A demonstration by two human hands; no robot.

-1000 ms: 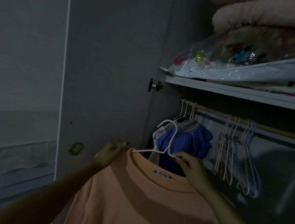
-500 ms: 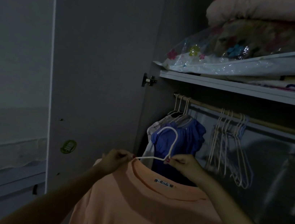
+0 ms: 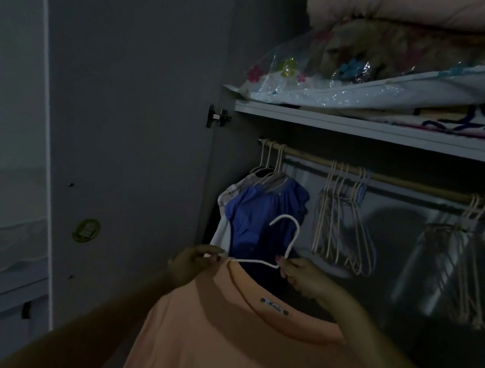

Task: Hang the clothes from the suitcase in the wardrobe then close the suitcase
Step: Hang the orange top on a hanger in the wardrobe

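An orange shirt [image 3: 230, 347] hangs on a white hanger [image 3: 288, 240] that I hold up in front of the open wardrobe. My left hand [image 3: 196, 263] pinches the hanger's left arm at the shirt's shoulder. My right hand [image 3: 304, 275] pinches the hanger at the base of its hook. The hook points up, well below the wooden rail [image 3: 397, 180]. A blue garment [image 3: 258, 214] and a pale one hang at the rail's left end, right behind the hook. The suitcase is out of view.
Two bunches of empty hangers [image 3: 344, 223] [image 3: 473, 263] hang on the rail further right. The shelf [image 3: 382, 133] above carries bagged bedding [image 3: 407, 69]. The open wardrobe door [image 3: 123, 136] stands to the left, with a hinge [image 3: 218, 116] at its top.
The shirt and hanger have shifted right and slightly deeper toward the wardrobe. Both hands keep their hold and the view has turned a little to the right.
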